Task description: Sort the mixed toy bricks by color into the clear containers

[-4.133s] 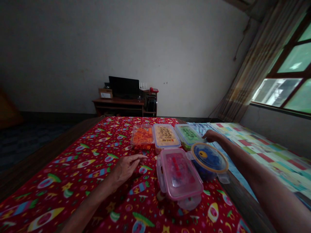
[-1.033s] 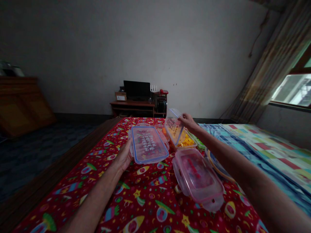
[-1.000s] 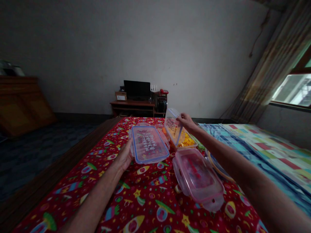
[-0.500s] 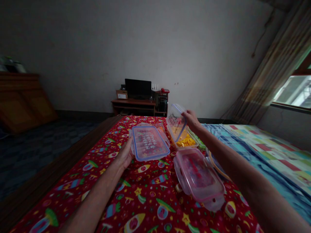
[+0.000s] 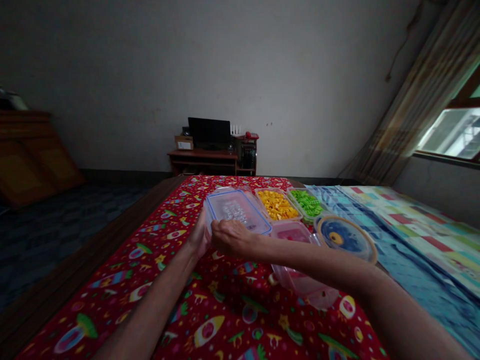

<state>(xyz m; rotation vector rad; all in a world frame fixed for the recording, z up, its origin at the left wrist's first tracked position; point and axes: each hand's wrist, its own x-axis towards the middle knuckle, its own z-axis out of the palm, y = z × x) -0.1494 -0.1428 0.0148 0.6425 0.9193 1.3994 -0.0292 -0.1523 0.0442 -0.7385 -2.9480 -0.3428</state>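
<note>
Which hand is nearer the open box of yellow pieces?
Right. The right hand is left of the box of yellow pieces and nearer the camera; the left hand is farther left.

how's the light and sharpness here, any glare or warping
Head view: dim overall, the window at right by far the brightest patch; head view: the carpet at left sinks into gloom; head view: lettering on the blue-rimmed lid too indistinct to read; head view: the curtain leans, probably wide-angle stretch; head view: no strong glare on that lid.
</note>
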